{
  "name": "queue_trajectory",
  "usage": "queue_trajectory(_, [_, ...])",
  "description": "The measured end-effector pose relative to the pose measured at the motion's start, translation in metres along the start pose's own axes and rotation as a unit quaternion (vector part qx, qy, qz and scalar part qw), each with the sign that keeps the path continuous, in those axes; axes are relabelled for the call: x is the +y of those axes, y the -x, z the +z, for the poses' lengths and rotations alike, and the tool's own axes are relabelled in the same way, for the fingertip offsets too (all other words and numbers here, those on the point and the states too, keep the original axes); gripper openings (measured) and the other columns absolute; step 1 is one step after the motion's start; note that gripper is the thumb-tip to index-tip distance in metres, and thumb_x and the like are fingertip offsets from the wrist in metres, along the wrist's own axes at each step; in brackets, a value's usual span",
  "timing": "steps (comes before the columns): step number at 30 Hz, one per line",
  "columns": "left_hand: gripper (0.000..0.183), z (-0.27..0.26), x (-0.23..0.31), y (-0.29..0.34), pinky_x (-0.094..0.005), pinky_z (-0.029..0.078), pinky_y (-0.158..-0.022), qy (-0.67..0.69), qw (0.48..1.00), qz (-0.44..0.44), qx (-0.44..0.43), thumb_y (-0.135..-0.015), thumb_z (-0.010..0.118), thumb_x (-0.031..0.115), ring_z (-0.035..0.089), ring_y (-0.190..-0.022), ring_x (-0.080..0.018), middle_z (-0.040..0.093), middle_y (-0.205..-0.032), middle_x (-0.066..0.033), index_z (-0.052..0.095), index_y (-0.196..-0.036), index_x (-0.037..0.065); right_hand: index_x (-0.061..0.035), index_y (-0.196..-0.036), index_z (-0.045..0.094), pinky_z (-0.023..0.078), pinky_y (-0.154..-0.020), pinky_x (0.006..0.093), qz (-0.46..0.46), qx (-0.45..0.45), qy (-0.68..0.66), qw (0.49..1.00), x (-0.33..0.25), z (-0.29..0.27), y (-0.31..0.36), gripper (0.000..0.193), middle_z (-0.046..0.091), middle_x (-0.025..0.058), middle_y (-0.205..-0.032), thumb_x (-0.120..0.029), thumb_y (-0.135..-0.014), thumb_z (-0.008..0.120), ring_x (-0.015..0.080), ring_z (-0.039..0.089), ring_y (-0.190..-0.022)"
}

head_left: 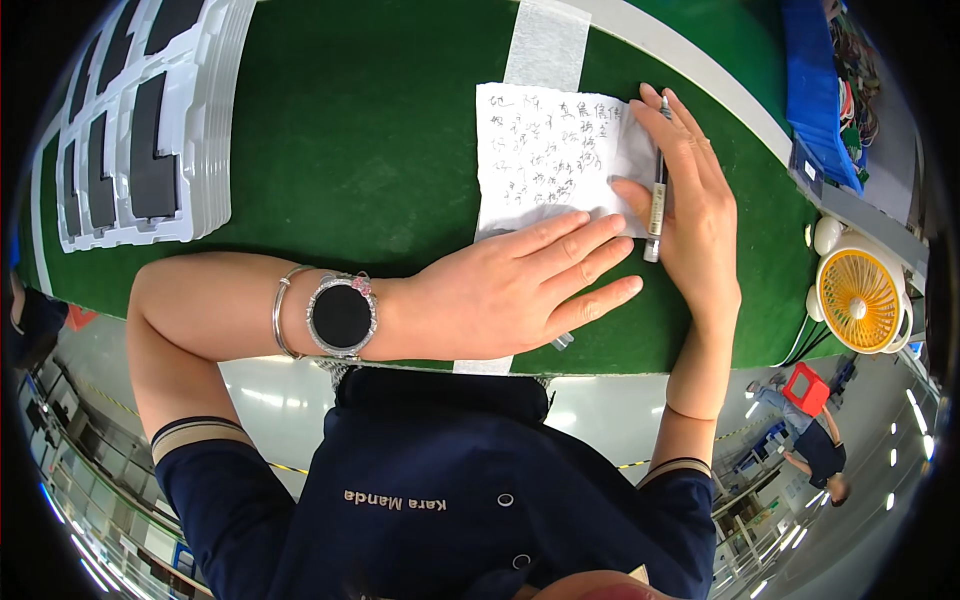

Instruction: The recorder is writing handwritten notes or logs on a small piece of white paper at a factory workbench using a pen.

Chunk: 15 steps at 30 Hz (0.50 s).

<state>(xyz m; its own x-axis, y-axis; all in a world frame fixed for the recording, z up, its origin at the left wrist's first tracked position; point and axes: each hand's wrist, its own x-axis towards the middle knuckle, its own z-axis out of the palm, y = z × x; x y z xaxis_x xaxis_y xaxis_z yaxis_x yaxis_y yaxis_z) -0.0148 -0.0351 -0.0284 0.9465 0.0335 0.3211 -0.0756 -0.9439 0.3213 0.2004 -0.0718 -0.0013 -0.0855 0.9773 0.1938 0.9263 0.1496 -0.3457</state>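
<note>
A white sheet of paper (545,150) covered in handwriting lies on the green table. My left hand (530,280) rests flat across its lower edge, fingers stretched out and holding nothing. A silver bracelet and a round dark watch (341,316) sit on that wrist. At the paper's right edge, my right hand (700,200) is curled with a slim pen (657,205) between thumb and fingers. The pen stands nearly lengthwise to the sheet, alongside the writing. Partly under my left hand is a small clear piece (563,340); its kind is unclear.
Stacked white plastic trays (215,130) with dark flat parts stand at the left. A blue bin (818,110) of wires is at the far right, above a small yellow-and-white fan (858,305). A light strip (548,45) runs across the green table (370,130). Another person (822,450) is in the background.
</note>
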Motion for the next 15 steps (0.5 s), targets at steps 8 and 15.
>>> queue_trajectory(8, [0.046,-0.004,-0.008,-0.007,-0.0406,0.044,-0.098,0.030,0.998,-0.006,0.050,-0.077,0.056,0.015,0.053,-0.111,-0.0271,0.057,-0.112,-0.0118,0.057,-0.122,0.004,-0.0050,-0.106,0.061,0.049,-0.089,0.0399,-0.015,0.047,0.044,0.998,-0.001,-0.003,0.002,0.035,0.064,0.0121,-0.114,-0.008,-0.073,0.072,0.0334,0.056,-0.115])
queue_trajectory(15, [0.048,0.000,-0.015,-0.015,-0.0374,0.050,-0.092,0.009,0.994,-0.043,0.100,-0.076,0.058,0.011,0.053,-0.114,-0.0282,0.056,-0.121,-0.0137,0.056,-0.124,0.002,0.0006,-0.108,0.055,0.047,-0.073,0.0275,0.122,0.193,-0.192,0.954,0.011,-0.013,0.010,0.032,0.066,0.0088,-0.090,-0.029,-0.096,0.056,0.0156,0.059,-0.081])
